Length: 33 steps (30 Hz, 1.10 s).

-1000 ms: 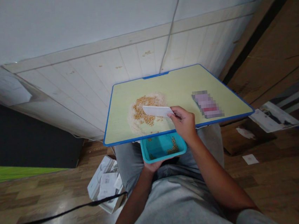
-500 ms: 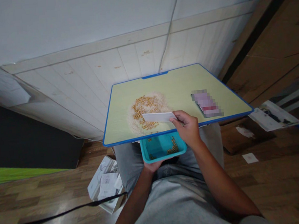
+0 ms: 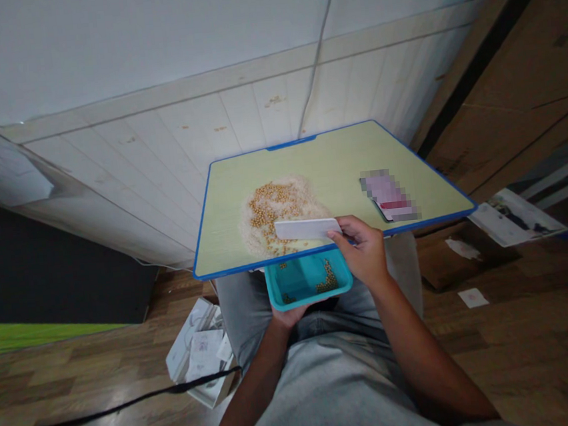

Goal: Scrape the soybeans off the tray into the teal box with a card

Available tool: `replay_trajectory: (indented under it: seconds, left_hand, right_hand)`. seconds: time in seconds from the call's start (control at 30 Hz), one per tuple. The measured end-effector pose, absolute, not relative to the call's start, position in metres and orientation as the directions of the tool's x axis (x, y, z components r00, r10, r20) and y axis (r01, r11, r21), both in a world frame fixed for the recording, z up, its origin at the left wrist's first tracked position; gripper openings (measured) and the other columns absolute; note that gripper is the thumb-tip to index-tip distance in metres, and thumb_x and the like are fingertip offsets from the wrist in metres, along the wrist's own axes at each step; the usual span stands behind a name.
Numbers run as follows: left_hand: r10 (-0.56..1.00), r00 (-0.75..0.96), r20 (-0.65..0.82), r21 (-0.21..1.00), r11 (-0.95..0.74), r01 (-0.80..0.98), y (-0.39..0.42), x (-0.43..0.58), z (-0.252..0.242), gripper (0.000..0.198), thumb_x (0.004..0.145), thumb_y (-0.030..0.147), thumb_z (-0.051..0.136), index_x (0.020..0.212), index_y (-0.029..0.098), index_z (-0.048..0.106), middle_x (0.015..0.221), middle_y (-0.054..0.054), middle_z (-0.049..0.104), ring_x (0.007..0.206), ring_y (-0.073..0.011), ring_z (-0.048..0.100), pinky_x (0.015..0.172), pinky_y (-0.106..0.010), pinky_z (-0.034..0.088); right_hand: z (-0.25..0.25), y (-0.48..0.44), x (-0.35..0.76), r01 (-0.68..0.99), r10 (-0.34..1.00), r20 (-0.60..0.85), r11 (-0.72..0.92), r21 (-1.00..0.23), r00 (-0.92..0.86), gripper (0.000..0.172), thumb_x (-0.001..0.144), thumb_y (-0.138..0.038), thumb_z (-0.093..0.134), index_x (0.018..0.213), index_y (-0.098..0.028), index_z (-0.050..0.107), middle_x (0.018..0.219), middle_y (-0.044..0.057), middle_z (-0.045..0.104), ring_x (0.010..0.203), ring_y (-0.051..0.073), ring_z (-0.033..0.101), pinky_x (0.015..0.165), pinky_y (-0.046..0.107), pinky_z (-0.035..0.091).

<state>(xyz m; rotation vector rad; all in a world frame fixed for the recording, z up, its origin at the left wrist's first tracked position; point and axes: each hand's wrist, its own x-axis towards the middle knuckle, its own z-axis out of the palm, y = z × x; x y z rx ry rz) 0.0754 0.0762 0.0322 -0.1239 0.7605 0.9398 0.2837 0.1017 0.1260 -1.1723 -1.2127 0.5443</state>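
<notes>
right hand (image 3: 365, 252) fingers pinch flat white plastic scraper card (image 3: 307, 229) | card edge on tan bean pile (image 3: 276, 208), near edge of blue-rimmed green tabletop (image 3: 339, 161) | left hand (image 3: 290, 315) cups teal plastic tub (image 3: 306, 279) from beneath

A flat white card (image 3: 307, 229) lies edge-down, level, pinched at its right end by the right-hand fingers (image 3: 342, 233), among tan beans (image 3: 274, 210) and pale grains. A teal tub (image 3: 306, 280), holding a few beans, rests on the left-hand fingers (image 3: 290, 315).
</notes>
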Motion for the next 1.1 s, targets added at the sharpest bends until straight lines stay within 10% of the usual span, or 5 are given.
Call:
replay_trajectory:
  seconds: [0.33,1.1]
  left_hand:
    - [0.700,0.360,-0.617,0.259,0.613,-0.747,0.077,0.077,0.029,0.103,0.113,0.089,0.022,0.195,0.029,0.038,0.193,-0.012,0.052,0.181,-0.0578,0.040,0.137,-0.096,0.019]
    - [0.670,0.359,-0.649,0.218,0.617,-0.756,0.078,0.078,0.033,0.100,0.114,0.088,0.022,0.196,0.032,0.036,0.197,-0.007,0.047,0.183,-0.0572,0.035,0.141,-0.090,0.001]
  right_hand:
    - [0.122,0.100,0.280,0.208,0.854,0.414,0.364,-0.908,0.316,0.019,0.097,-0.046,0.084,0.098,-0.027,0.085,0.087,0.002,0.088,0.081,0.026,0.086,0.079,0.036,0.069]
    - [0.121,0.101,0.284,0.135,0.873,0.390,0.366,-0.921,0.292,0.019,0.097,-0.043,0.088,0.100,-0.025,0.086,0.090,0.003,0.089,0.084,0.025,0.086,0.081,0.033,0.068]
